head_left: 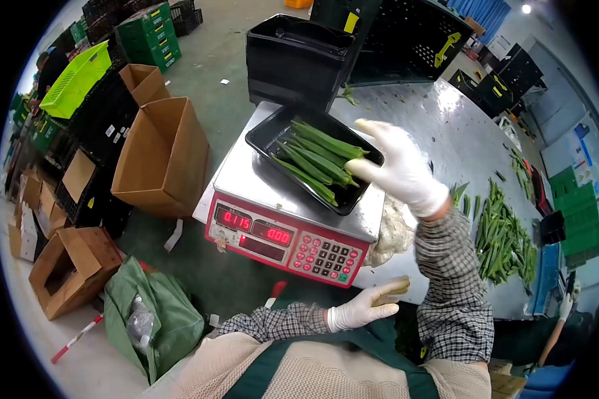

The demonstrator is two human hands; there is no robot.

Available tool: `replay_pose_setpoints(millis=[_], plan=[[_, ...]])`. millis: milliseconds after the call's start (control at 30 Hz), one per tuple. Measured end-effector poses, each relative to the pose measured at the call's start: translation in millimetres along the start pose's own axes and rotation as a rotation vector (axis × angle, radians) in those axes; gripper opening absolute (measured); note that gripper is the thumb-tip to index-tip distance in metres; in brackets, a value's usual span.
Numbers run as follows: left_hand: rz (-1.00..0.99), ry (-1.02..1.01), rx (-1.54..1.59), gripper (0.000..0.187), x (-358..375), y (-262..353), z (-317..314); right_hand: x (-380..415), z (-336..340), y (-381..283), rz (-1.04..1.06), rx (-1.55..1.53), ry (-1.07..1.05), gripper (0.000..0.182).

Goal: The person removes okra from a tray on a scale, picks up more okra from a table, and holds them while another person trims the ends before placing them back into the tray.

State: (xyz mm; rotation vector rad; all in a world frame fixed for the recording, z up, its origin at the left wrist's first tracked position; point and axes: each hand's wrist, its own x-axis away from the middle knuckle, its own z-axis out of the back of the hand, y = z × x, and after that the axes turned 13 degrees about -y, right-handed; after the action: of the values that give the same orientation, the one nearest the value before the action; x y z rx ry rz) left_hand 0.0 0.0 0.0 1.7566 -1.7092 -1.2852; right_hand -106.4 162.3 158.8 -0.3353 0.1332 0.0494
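A black tray (pixel 262 136) sits tilted at an angle on the metal plate of a red-fronted scale (pixel 283 239), whose display reads 0.115. Several green okra pods (pixel 319 156) lie side by side in the tray. My right hand (pixel 402 166), in a white glove, is over the tray's right side with fingers apart, its thumb near the pod ends. Whether the thumb touches them is unclear. My left hand (pixel 366 307), also gloved, hovers in front of the scale near my body, fingers spread and holding nothing.
Loose okra (pixel 502 239) is piled on the metal table (pixel 439 110) at the right. Behind the scale stands a black bin (pixel 293 63). Cardboard boxes (pixel 160 159) and a green bag (pixel 153 319) are at the left. A co-worker's gloved hand (pixel 567 304) shows at far right.
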Motion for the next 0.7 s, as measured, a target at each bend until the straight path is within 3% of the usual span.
replay_pose_setpoints(millis=[33, 100, 333, 433, 533, 700], plan=[[0.002, -0.020, -0.009, 0.063, -2.2, -0.3, -1.8, 10.7, 7.8, 7.4, 0.016, -0.051, 0.110, 0.047], [0.044, -0.032, -0.013, 0.058, 11.3, 4.6, 2.7, 23.6, 14.5, 6.8, -0.225, -0.329, 0.150, 0.041], [0.088, -0.074, 0.047, 0.049, -0.9, -9.1, 2.3, 76.0, 9.1, 45.6, -0.425, -0.390, 0.106, 0.029], [0.111, -0.053, 0.035, 0.047, -0.5, -14.1, 1.1, 70.5, -0.6, 37.1, -0.410, -0.391, 0.066, 0.025], [0.109, -0.012, 0.054, 0.044, -2.8, -16.4, -3.8, 53.8, -14.2, 29.7, -0.156, -0.265, 0.118, 0.023], [0.083, -0.008, 0.015, 0.043, -8.8, -22.5, -6.5, 23.1, -25.7, 11.2, 0.016, -0.136, 0.222, 0.023]])
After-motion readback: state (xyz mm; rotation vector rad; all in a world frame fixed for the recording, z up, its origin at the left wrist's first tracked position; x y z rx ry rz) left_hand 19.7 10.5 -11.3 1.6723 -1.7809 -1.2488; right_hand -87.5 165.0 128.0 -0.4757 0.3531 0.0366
